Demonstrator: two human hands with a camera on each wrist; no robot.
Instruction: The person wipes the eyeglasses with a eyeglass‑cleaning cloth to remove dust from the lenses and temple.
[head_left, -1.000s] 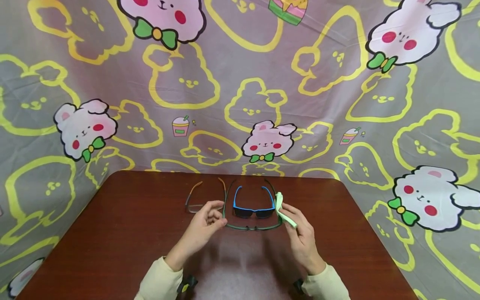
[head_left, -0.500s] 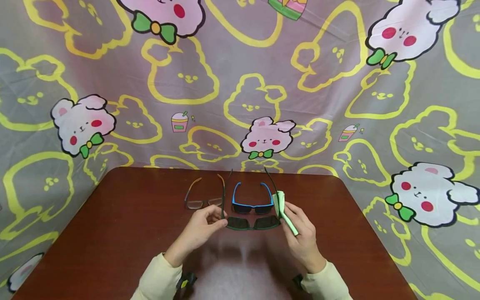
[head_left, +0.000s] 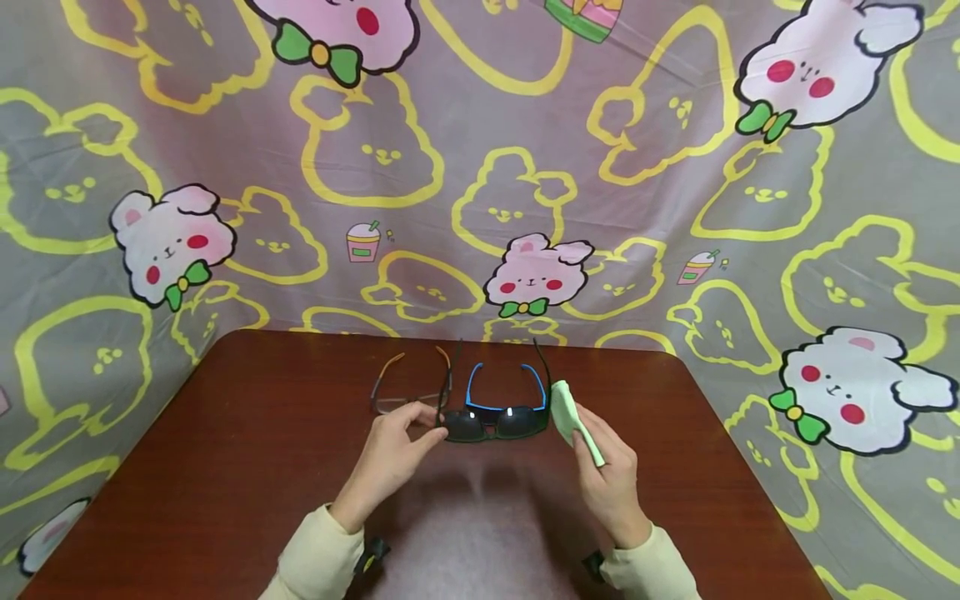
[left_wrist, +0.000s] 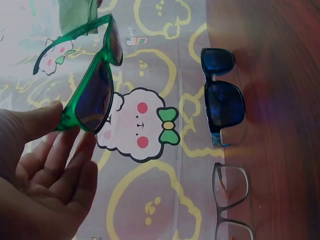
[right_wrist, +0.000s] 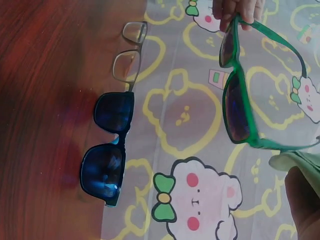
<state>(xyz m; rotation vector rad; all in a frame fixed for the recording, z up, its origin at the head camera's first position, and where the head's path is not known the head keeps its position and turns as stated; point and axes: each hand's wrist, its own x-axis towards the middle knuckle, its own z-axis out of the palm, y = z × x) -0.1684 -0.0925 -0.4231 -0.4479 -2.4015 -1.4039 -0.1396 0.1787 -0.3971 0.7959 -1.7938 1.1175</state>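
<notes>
In the head view my left hand (head_left: 393,458) pinches green-framed sunglasses (head_left: 467,427) at their left hinge corner, thumb on the frame. The sunglasses are held up above the table, dark lenses in sight and temples unfolded, pointing away. My right hand (head_left: 611,479) grips a pale green cloth (head_left: 564,417) between thumb and fingers, close beside the right hinge. In the right wrist view the cloth's edge overlaps the green temple (right_wrist: 272,144). Blue-framed sunglasses (left_wrist: 225,105) stand on the table behind, partly hidden in the head view by the held pair.
Eyeglasses with clear lenses and orange-tipped temples (right_wrist: 126,65) lie left of the blue pair. All this is over a dark red-brown table (head_left: 262,467). A patterned cloth backdrop (head_left: 420,208) rises directly behind the table's far edge and at both sides.
The green-framed sunglasses have tilted so their lenses now show, and moved slightly up and left with my left hand. The cloth has slid off the right temple and spread a little.
</notes>
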